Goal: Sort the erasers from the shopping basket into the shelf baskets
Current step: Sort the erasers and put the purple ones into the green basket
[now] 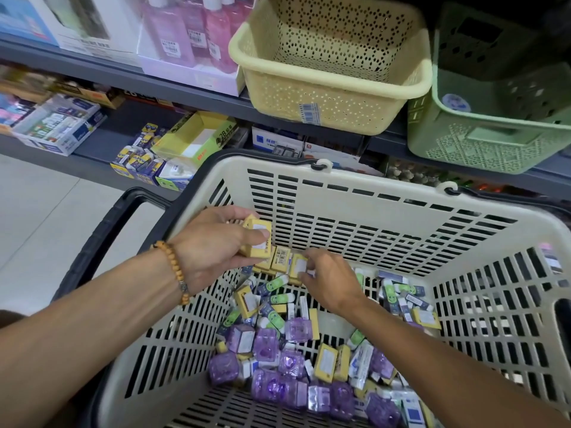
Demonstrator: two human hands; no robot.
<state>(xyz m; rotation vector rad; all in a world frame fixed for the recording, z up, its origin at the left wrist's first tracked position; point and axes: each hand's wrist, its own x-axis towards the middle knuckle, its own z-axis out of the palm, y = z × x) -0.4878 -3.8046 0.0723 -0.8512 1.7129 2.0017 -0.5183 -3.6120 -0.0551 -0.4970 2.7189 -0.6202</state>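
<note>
A cream slatted shopping basket point(364, 211) with a black handle fills the lower view. Many erasers lie in it: yellow boxed ones point(326, 362), purple wrapped ones point(265, 344) and white ones with green faces point(279, 299). My left hand point(213, 245) holds a stack of yellow boxed erasers point(258, 239) over the basket's far end. My right hand point(330, 281) pinches another yellow eraser point(298, 267) just beside that stack. On the shelf above stand a yellow perforated basket point(333, 84), which looks empty, and a green basket point(494, 128).
The grey shelf edge point(154, 78) runs across the top with pink and purple bottles point(197, 26) on it. The lower shelf holds a yellow-green 2B carton point(200, 137) and small boxed goods. Pale floor tiles point(40, 211) lie to the left.
</note>
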